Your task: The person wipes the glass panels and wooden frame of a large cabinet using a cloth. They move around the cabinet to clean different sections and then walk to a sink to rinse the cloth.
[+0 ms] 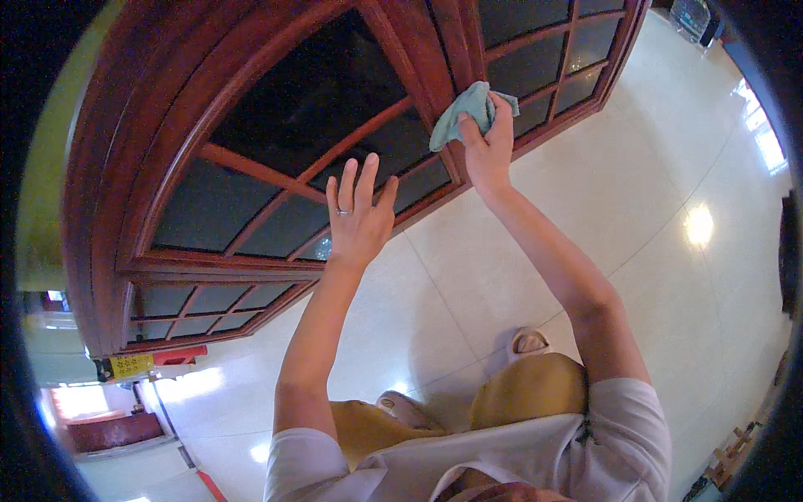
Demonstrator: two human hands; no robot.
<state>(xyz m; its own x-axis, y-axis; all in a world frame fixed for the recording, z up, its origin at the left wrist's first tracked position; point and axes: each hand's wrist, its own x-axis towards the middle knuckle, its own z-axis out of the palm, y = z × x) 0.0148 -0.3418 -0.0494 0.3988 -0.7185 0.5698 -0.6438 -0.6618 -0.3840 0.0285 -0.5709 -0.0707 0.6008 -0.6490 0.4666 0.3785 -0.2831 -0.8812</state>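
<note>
A reddish-brown wooden cabinet [188,157] with several glass panes behind a wooden lattice rises before me. My right hand [492,150] grips a green cloth [467,113], which lies against the wooden frame between two glazed sections. Lower and to the left, my left hand [361,213] is spread with its fingers apart, a ring on one of them. It is at the lattice of the middle section and holds nothing; whether the fingertips touch the glass cannot be told.
Pale glossy floor tiles [640,232] extend below and right of the cabinet. A large clear plastic bottle [690,19] stands at the upper right. Red and yellow items [150,363] are beside the cabinet's left end. Wooden objects [734,452] show at the lower right.
</note>
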